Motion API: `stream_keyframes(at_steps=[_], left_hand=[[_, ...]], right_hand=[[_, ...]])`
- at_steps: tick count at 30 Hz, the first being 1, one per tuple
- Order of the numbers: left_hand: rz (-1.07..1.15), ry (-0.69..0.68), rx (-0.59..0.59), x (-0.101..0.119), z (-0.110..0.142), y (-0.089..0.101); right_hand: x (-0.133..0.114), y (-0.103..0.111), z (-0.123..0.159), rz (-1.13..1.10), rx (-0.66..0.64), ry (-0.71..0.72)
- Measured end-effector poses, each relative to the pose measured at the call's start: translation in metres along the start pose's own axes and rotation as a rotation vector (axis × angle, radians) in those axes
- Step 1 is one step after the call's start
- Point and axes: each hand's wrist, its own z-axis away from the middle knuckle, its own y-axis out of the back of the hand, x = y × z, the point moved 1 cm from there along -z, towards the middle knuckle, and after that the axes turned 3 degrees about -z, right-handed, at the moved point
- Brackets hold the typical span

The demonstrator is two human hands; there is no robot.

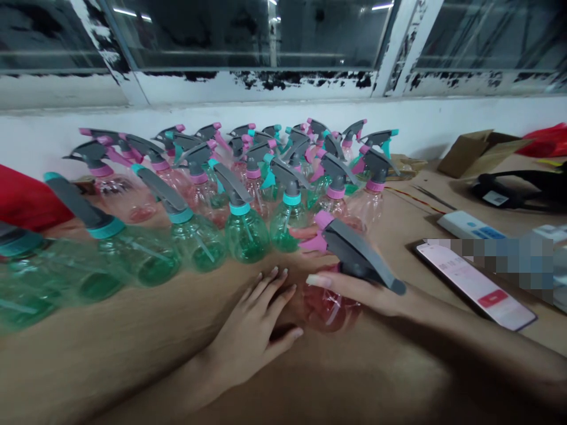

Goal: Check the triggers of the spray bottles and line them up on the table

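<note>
My right hand (pixel 370 293) is wrapped round the neck of a pink spray bottle (pixel 330 310) with a grey and pink trigger head. The bottle stands upright on the brown table, close to me. To its left, my left hand (pixel 248 327) rests with fingers outstretched, low over or on the tabletop, holding nothing. Just beyond the fingertips is a front row of green spray bottles, among them one green bottle (pixel 247 236) and another green bottle (pixel 289 221), both with turquoise collars. Behind them several pink spray bottles (pixel 124 195) crowd together.
On the right lie a phone (pixel 473 283) with a lit screen, a white box (pixel 469 224), tweezers (pixel 436 198) and a black strap-like object (pixel 522 190). Further back stands an open cardboard box (pixel 476 154). Red material (pixel 31 198) is at the left; a white wall with windows closes off the back.
</note>
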Motion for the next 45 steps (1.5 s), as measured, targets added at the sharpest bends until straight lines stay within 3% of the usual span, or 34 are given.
stream_keyframes(at_steps=[5,10,18,28,32,40,45], left_hand=[[0.0,0.011,-0.012,0.0,-0.002,0.001],[-0.033,-0.004,-0.023,0.001,-0.002,0.0],[-0.092,0.019,0.043,0.009,-0.006,-0.004],[-0.031,-0.055,0.07,0.036,-0.037,-0.013],[0.007,-0.089,0.063,0.045,-0.052,-0.017],[0.012,-0.105,0.037,0.05,-0.06,-0.016],[-0.023,-0.103,0.026,0.049,-0.06,-0.013]], right_hand=[[0.0,0.008,0.007,0.023,-0.128,-0.153],[0.005,0.017,0.02,0.263,0.075,-0.024],[0.011,0.025,0.049,0.358,0.147,-0.087],[0.033,0.101,0.067,0.539,0.315,-0.187],[0.046,0.128,0.063,0.477,0.398,-0.188],[0.053,0.172,0.044,0.462,0.586,-0.151],[0.075,0.192,0.016,0.482,0.631,-0.181]])
